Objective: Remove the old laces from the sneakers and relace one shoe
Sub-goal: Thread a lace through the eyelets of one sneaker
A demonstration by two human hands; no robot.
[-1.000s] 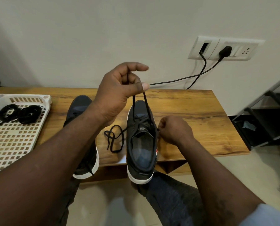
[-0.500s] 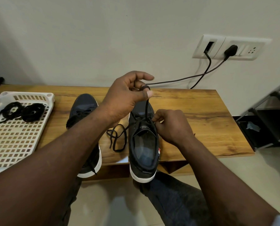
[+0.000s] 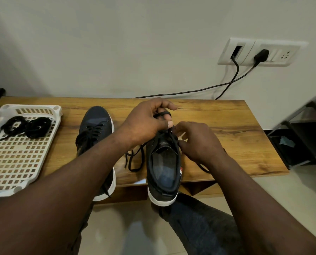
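Left hand (image 3: 146, 122) pinched the black lace (image 3: 162, 113) above the sneaker (image 3: 162, 162); right hand (image 3: 199, 142) pinched it at the eyelets, on the tabletop (image 3: 227, 126).

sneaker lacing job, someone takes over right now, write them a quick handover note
Left hand: holds a loop of the lace round a finger, over the right sneaker.
Right hand: fingers curled at that sneaker's top eyelets, apparently pinching the same lace.
Things: both sneakers on the wooden table, heels past its front edge; two black lace bundles in the white tray.
Done: unclear; I cannot tell if this lace is going in or coming out.
Left: finish this sneaker; the left sneaker has its lace in, loosened.
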